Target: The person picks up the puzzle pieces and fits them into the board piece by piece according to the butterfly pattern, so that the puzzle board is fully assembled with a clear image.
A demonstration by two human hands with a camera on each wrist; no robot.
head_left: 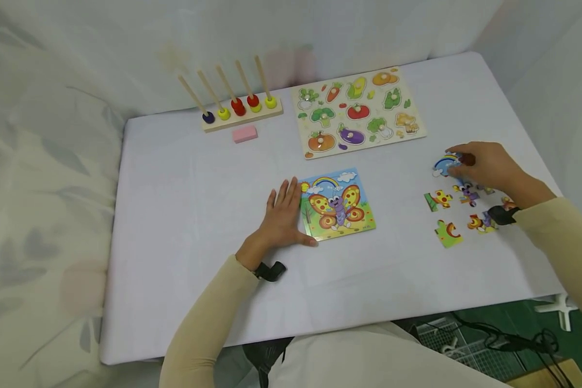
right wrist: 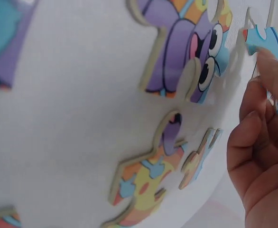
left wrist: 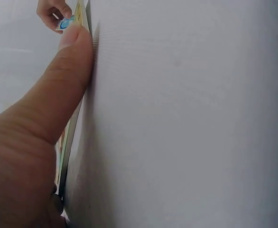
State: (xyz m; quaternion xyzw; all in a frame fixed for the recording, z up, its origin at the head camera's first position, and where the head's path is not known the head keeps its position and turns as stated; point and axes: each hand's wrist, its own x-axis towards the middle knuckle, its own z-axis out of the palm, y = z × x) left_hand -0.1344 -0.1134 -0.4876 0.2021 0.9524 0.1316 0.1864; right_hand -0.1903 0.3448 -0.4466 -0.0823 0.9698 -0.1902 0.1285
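Observation:
My left hand (head_left: 280,221) lies with fingers spread along the left edge of a square butterfly picture board (head_left: 338,207). Its thumb reaches along the board's near edge, as the left wrist view shows too. Over on the right, my right hand (head_left: 490,167) pinches a blue jigsaw piece (head_left: 445,163) with a rainbow on it. In the right wrist view that jigsaw piece (right wrist: 274,42) sits between thumb and fingers, partly hidden by them. Around it lie several loose pieces: a purple butterfly-face piece (right wrist: 177,52), a yellow-and-orange wing piece (head_left: 441,199) and a green piece (head_left: 448,234).
A wooden vegetable peg puzzle (head_left: 341,121) lies at the back. Left of it stands a counting rack (head_left: 244,117) with upright pegs and coloured rings, a pink block (head_left: 244,134) before it. The white table's (head_left: 199,215) front edge runs close to the person's lap.

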